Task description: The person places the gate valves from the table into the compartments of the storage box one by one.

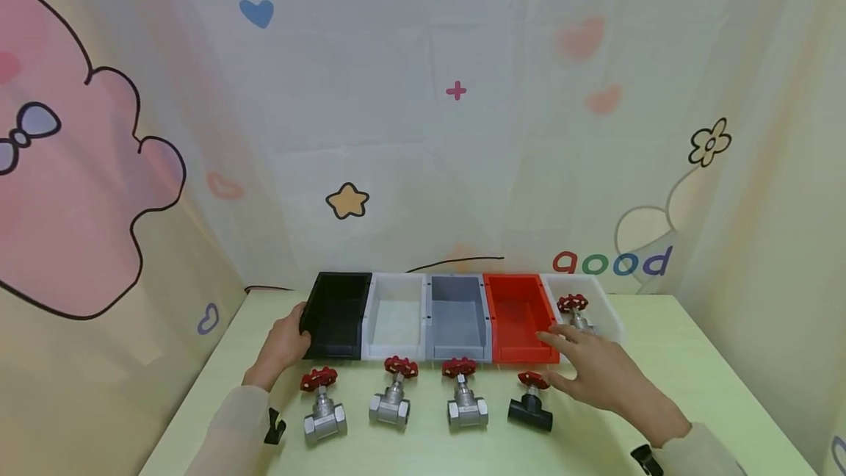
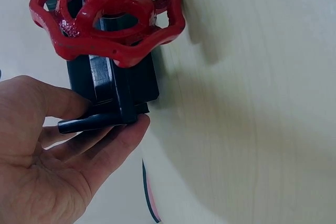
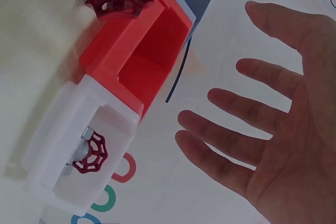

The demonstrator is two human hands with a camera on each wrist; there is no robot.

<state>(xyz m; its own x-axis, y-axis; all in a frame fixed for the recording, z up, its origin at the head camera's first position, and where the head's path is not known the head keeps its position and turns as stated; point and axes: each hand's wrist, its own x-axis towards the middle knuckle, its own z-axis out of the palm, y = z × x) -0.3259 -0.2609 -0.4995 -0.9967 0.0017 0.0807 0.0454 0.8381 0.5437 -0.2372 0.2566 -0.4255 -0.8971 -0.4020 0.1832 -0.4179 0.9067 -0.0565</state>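
Observation:
My left hand (image 1: pixel 284 347) grips the left side of the black bin (image 1: pixel 333 353), its thumb and fingers pinching the wall in the left wrist view (image 2: pixel 113 114). My right hand (image 1: pixel 601 373) hovers with spread fingers before the red bin (image 1: pixel 525 355) and the right-hand white bin (image 1: pixel 615 314), holding nothing. Inside that white bin lies a metal valve with a red handwheel (image 3: pixel 91 153). Nearest the right fingertips on the table is a black valve (image 1: pixel 531 411) with a red handwheel. A metal valve (image 1: pixel 324 417) lies close below the left hand.
Between the black and red bins stand another white bin (image 1: pixel 394 352) and a grey bin (image 1: pixel 459 353), all joined in one row. Two more metal valves, one left (image 1: pixel 390 408) and one right (image 1: pixel 467 411), lie in front. A printed curtain (image 1: pixel 423 131) hangs behind the table.

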